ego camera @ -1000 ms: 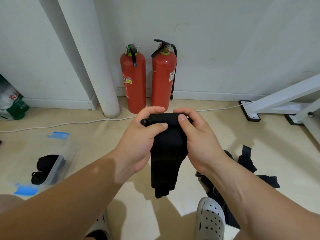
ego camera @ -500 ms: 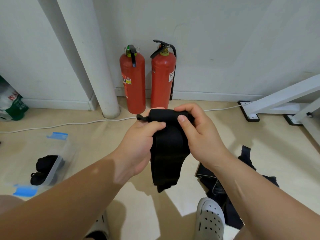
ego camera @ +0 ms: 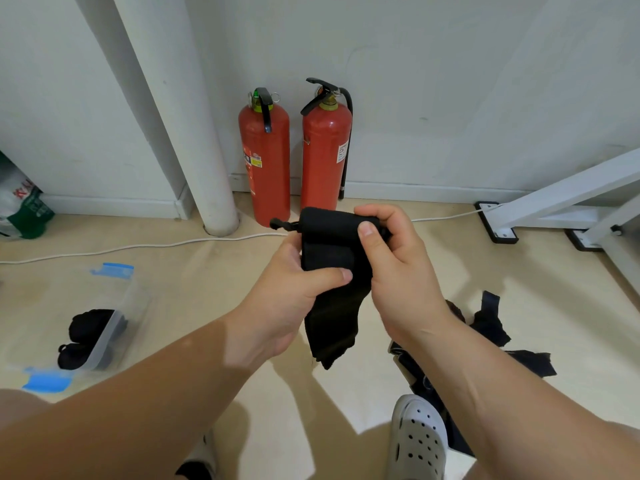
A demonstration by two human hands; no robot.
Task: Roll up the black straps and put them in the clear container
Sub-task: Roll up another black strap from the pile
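Note:
I hold a wide black strap [ego camera: 329, 251] in the air at the centre of the head view. Its top is wound into a thick roll and its loose tail hangs down to about knee height. My right hand [ego camera: 391, 268] grips the roll from the right, thumb on its front. My left hand [ego camera: 294, 292] pinches the strap lower down, just under the roll. The clear container [ego camera: 114, 327] with blue clips stands on the floor at the left and holds rolled black straps [ego camera: 90, 323]. More loose black straps [ego camera: 491, 323] lie on the floor at the right.
Two red fire extinguishers [ego camera: 294, 157] stand against the wall behind my hands, next to a white pipe [ego camera: 194, 133]. A white cable [ego camera: 138, 247] runs along the floor. A white frame leg [ego camera: 554, 199] is at the right. My white clog [ego camera: 417, 441] is below.
The roll at the top of the strap has grown thicker and the hanging tail shorter. My left hand has slid down from the roll to the strap below it.

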